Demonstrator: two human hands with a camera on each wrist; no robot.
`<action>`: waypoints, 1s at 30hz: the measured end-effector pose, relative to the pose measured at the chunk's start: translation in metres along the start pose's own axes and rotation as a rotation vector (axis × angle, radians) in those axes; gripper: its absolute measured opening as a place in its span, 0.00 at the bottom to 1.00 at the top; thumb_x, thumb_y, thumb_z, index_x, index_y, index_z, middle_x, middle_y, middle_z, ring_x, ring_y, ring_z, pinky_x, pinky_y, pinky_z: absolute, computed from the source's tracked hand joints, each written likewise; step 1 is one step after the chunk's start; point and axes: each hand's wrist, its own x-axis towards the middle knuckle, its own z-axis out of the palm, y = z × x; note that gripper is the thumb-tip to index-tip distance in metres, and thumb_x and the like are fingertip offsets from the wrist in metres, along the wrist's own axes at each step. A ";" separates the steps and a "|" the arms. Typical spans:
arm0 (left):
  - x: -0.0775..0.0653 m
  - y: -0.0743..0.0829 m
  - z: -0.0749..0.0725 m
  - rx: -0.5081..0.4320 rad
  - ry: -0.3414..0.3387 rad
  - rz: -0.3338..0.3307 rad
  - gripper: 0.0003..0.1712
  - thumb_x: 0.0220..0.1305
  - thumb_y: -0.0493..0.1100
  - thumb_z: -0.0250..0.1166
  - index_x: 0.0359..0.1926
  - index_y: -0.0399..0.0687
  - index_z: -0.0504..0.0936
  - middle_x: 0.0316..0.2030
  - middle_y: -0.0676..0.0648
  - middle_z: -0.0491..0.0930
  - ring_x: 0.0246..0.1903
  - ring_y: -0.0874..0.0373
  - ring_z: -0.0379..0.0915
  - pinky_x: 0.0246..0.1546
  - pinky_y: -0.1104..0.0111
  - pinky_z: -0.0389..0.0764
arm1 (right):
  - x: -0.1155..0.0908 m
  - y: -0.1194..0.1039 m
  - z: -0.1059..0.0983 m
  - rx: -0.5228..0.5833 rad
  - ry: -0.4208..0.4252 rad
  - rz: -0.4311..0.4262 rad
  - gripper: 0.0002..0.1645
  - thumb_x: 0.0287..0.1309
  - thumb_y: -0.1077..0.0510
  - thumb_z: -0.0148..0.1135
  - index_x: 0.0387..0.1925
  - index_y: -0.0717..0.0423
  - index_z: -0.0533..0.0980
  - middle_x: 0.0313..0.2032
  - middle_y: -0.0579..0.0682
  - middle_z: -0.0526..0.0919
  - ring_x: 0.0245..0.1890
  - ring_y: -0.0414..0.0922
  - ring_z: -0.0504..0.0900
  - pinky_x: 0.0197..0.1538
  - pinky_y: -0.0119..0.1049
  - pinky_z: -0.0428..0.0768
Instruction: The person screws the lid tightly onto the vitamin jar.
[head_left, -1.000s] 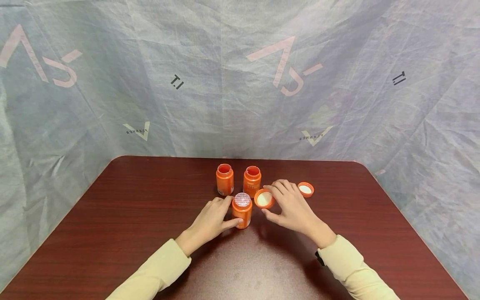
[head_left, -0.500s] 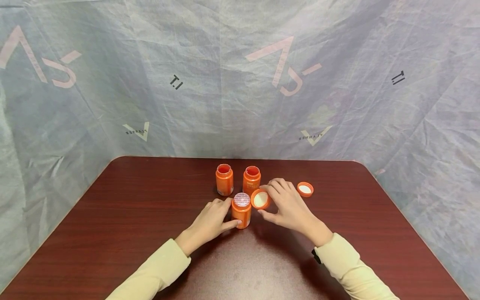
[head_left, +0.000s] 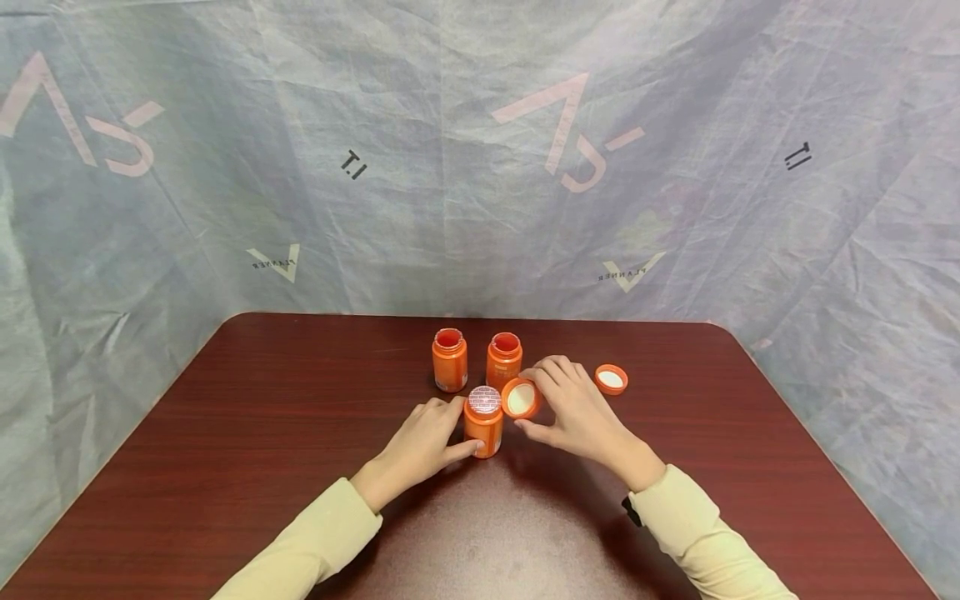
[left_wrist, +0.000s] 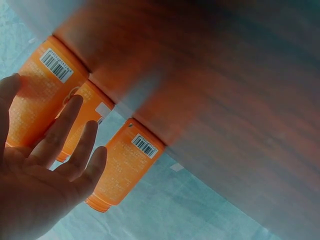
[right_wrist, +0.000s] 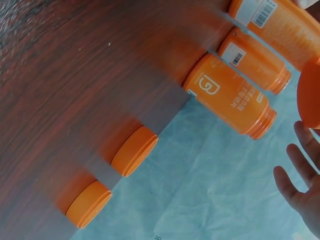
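Near the table's middle, an orange bottle (head_left: 482,432) stands upright, its mouth covered by a printed foil seal. My left hand (head_left: 416,442) grips it from the left between thumb and forefinger; in the left wrist view the other fingers (left_wrist: 82,150) are spread apart. Just right of the bottle's top, my right hand (head_left: 577,412) pinches an orange screw lid (head_left: 521,399) by its rim, tilted with the white inner side showing. Whether lid and bottle touch, I cannot tell. The right wrist view catches only part of this lid (right_wrist: 310,92).
Behind stand two uncapped orange bottles, one at left (head_left: 450,367) and one at right (head_left: 503,360). A loose lid (head_left: 611,379) lies beyond my right hand, white side up. The right wrist view shows a second lid (right_wrist: 134,151) on the dark wooden table (head_left: 300,400).
My right hand has brought the lid slightly left, up close to the sealed bottle, and tipped it more upright. During the last half second both hands stay nearly still.
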 end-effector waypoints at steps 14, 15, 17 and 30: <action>0.000 0.000 0.000 0.000 -0.003 -0.001 0.29 0.53 0.61 0.63 0.46 0.44 0.71 0.33 0.48 0.80 0.38 0.52 0.74 0.46 0.57 0.72 | 0.001 0.001 -0.001 0.168 -0.020 0.048 0.34 0.40 0.46 0.69 0.51 0.54 0.71 0.46 0.45 0.75 0.50 0.42 0.69 0.47 0.42 0.67; 0.000 0.000 0.000 0.000 -0.004 -0.002 0.29 0.53 0.61 0.63 0.46 0.44 0.71 0.33 0.48 0.80 0.38 0.52 0.74 0.46 0.57 0.72 | 0.001 0.001 -0.001 0.179 -0.017 0.050 0.35 0.40 0.47 0.69 0.51 0.54 0.71 0.46 0.45 0.75 0.50 0.43 0.69 0.48 0.43 0.67; 0.000 0.000 0.000 -0.002 -0.007 -0.004 0.29 0.53 0.61 0.63 0.46 0.44 0.71 0.34 0.47 0.80 0.39 0.52 0.74 0.46 0.57 0.72 | 0.001 0.001 0.000 0.201 -0.014 0.055 0.34 0.41 0.47 0.69 0.51 0.54 0.70 0.46 0.45 0.75 0.51 0.43 0.69 0.48 0.45 0.67; 0.000 0.001 0.000 -0.008 -0.020 -0.015 0.30 0.54 0.61 0.62 0.47 0.43 0.71 0.35 0.47 0.80 0.40 0.52 0.74 0.48 0.57 0.71 | 0.007 0.002 0.000 0.302 -0.004 0.030 0.34 0.44 0.47 0.68 0.53 0.55 0.71 0.49 0.45 0.75 0.52 0.43 0.67 0.54 0.43 0.66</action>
